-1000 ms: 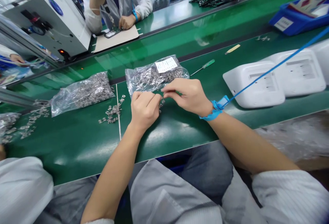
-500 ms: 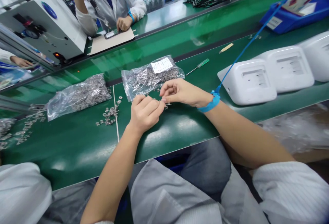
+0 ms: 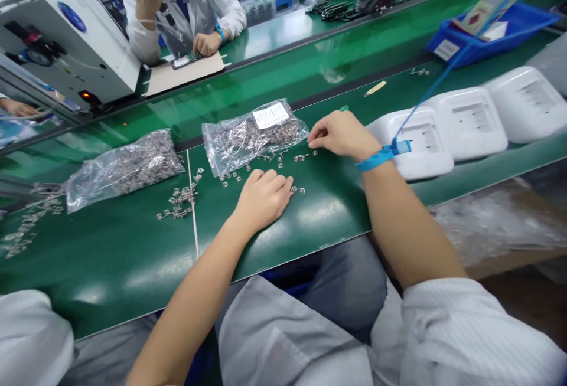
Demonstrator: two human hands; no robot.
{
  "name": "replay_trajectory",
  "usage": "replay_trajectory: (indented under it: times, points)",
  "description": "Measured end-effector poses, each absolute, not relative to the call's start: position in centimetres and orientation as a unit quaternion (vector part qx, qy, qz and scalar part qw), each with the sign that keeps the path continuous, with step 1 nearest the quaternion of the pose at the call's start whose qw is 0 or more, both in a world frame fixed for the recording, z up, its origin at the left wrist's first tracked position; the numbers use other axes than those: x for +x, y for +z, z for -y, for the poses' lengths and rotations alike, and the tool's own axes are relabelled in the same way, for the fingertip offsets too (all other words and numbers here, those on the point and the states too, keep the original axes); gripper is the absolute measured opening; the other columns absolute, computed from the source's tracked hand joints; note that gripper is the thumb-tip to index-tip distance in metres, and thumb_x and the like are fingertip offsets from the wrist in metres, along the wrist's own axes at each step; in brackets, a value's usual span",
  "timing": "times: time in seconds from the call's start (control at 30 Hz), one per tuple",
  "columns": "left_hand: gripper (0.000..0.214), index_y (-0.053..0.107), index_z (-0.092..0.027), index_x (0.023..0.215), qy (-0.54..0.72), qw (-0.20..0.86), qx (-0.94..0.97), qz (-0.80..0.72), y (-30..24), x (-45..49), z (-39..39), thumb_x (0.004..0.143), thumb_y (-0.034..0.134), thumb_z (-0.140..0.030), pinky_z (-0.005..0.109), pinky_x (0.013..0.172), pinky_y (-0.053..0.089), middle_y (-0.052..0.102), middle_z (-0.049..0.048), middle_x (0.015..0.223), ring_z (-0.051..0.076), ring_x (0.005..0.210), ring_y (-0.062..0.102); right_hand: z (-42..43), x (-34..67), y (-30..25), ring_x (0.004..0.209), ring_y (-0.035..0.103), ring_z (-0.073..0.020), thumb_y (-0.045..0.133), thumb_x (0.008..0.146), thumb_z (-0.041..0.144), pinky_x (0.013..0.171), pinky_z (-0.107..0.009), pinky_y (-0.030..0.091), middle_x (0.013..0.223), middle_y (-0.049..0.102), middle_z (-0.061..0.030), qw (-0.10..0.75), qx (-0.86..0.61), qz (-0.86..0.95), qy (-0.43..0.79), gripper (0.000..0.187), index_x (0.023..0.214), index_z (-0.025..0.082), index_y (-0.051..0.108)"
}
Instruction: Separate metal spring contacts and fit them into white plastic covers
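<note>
My left hand (image 3: 266,200) is closed, its knuckles up, low over the green work surface. A small coiled metal spring piece (image 3: 297,189) shows at its fingertips. Farther right, my right hand (image 3: 339,135) has thumb and fingers pinched together just off the right end of a clear bag of metal springs (image 3: 254,134). Another small metal piece (image 3: 315,151) shows right under those fingertips; whether it is gripped I cannot make out. Several loose metal springs (image 3: 280,160) lie between the bag and my hands. A blue strap (image 3: 376,159) circles my right wrist.
White plastic housings (image 3: 476,123) stand in a row at right, below a blue bin (image 3: 482,38). Left are a second bag of springs (image 3: 133,164) and a loose pile (image 3: 179,202). A blue cord (image 3: 436,88) runs up from my wrist. Across the line sits a co-worker (image 3: 206,43).
My hands have parted: the right moved right and away to the bag's end, over the screwdriver; the left stayed near its place. Loose springs between them are now uncovered. The view shifted slightly.
</note>
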State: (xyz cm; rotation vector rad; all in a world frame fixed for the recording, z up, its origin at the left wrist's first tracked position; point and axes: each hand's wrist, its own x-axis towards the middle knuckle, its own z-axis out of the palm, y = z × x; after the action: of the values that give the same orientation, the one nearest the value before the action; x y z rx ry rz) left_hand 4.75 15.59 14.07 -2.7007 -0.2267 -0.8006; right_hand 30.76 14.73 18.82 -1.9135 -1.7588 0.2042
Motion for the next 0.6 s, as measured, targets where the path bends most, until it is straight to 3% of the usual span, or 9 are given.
replay_trajectory:
  times: [0.07, 0.13, 0.3, 0.4, 0.6]
  points:
    - [0.025, 0.067, -0.013, 0.117, -0.275, 0.139, -0.945, 0.11, 14.4, 3.9, -16.3, 0.098, 0.055, -0.024, 0.038, 0.071, 0.03, 0.068, 0.0066, 0.083, 0.021, 0.08, 0.056, -15.1, 30.5, 18.4, 0.07, 0.065, -0.0193, 0.077, 0.073, 0.013, 0.07, -0.034, 0.05, 0.07, 0.073, -0.0026, 0.214, -0.726, 0.652, 0.032, 0.007, 0.074, 0.019, 0.079]
    - [0.027, 0.066, -0.015, 0.12, -0.307, 0.124, -0.93, 0.162, 14.6, 2.9, -17.5, 0.096, 0.054, -0.02, 0.039, 0.073, 0.03, 0.07, 0.0073, 0.088, 0.021, 0.081, 0.058, -15.3, 30.0, 18.3, 0.083, 0.066, -0.0232, 0.073, 0.079, 0.015, 0.077, -0.037, 0.049, 0.087, 0.075, -0.008, 0.186, -0.715, 0.674, -0.014, 0.008, 0.083, 0.017, 0.08]
    - [0.015, 0.071, -0.02, 0.094, -0.418, 0.11, -0.861, 0.267, 14.8, 0.7, -20.6, 0.092, 0.056, -0.016, 0.038, 0.074, 0.03, 0.071, 0.0055, 0.084, 0.021, 0.081, 0.06, -15.1, 29.0, 18.3, 0.095, 0.057, -0.0269, 0.077, 0.081, 0.032, 0.084, -0.041, 0.047, 0.1, 0.067, -0.0122, 0.115, -0.634, 0.764, 0.038, 0.014, 0.084, 0.018, 0.08]
    - [0.015, 0.071, -0.022, 0.092, -0.447, 0.097, -0.834, 0.309, 15.0, -1.2, -21.2, 0.092, 0.057, -0.018, 0.038, 0.075, 0.031, 0.07, 0.0056, 0.085, 0.022, 0.083, 0.06, -15.1, 29.2, 18.1, 0.104, 0.052, -0.0317, 0.075, 0.083, 0.029, 0.089, -0.046, 0.044, 0.108, 0.063, -0.0144, 0.108, -0.646, 0.755, 0.041, 0.011, 0.081, 0.02, 0.08]
    - [0.015, 0.074, -0.021, 0.094, -0.375, 0.145, -0.798, 0.449, 14.3, -8.8, -19.3, 0.091, 0.06, -0.024, 0.039, 0.079, 0.033, 0.072, 0.0086, 0.092, 0.026, 0.09, 0.059, -15.8, 30.2, 17.9, 0.085, 0.059, -0.0231, 0.06, 0.089, 0.023, 0.085, -0.039, 0.044, 0.085, 0.072, -0.0083, 0.155, -0.619, 0.768, 0.053, 0.017, 0.084, 0.017, 0.075]
